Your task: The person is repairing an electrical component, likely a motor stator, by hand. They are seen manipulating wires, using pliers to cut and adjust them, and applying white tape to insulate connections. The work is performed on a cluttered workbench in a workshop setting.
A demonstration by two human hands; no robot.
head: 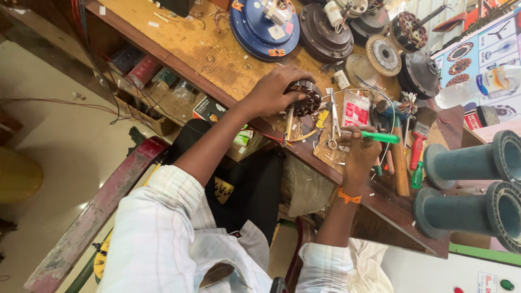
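Looking down, I see the wooden counter (pixel 217 59) running from 11 o'clock to 4 o'clock. A blue fan motor housing (pixel 255 27) sits at 12 o'clock, dark housings beside it. Two grey pipe fittings (pixel 472 187) lie at 3 o'clock. My left hand (pixel 277 89) is closed over a wound motor stator (pixel 308 96) near centre, pressing it onto the counter. My right hand (pixel 361 149), just toward 3 o'clock, grips a green-handled screwdriver (pixel 380 137). Small scissors (pixel 334 127) lie between the hands.
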